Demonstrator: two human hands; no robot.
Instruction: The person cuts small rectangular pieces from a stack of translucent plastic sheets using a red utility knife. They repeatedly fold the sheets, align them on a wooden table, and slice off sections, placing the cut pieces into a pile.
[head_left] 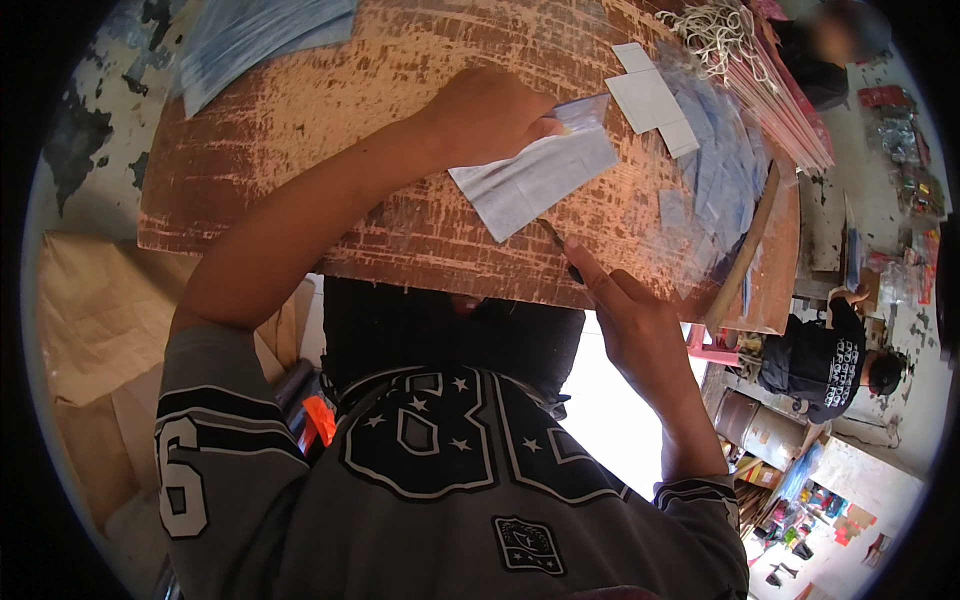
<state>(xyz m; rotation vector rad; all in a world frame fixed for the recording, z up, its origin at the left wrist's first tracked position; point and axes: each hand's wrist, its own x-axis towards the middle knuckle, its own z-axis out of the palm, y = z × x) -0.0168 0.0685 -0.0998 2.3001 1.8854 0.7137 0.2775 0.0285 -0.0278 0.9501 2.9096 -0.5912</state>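
Left grip [490, 115] is curled tight on the far edge of a white sheet [540, 180] mid-worktop [330, 90], well right of a fan of translucent plastic sleeves [265, 40]. On my feed the right grip [635, 310] holds a slim dark tool [552, 238], its tip just beside the sheet's near edge. Farther right lie white slips [650, 100] and bluish film pieces [715, 165]. I judge this sheet unfinished; which piles are done or waiting, I can't tell.

The counter [240, 190] is mottled reddish brown and tan, the creased sheet [535, 190] whitish, the plastic sleeves [265, 40] translucent blue, the cords [715, 40] cream.
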